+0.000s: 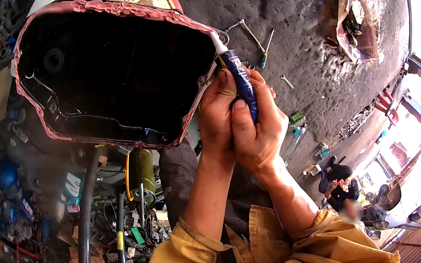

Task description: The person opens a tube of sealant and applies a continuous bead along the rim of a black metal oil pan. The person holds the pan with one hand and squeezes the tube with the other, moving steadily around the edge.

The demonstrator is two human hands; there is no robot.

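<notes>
A large black oil pan [121, 74] lies open side up at the upper left. A thick, uneven band of pink sealant [144, 12] runs along its rim. Both my hands squeeze a dark blue sealant tube [242, 78] beside the pan's right corner. Its white nozzle [218, 43] points up and touches or nearly touches the rim there. My left hand [214, 116] wraps the tube's left side, thumb up near the nozzle. Lower down, my right hand [261, 131] closes around the tube with its thumb pressed on it. A ring-shaped item [54, 60] shows inside the pan.
Right of the pan, a screwdriver [267, 49] and wrenches [287, 82] lie on the dark floor, with a torn sack [360, 20] farther off. Black bars [93, 231] and cluttered parts fill the lower left. Another person [341, 184] is at the lower right.
</notes>
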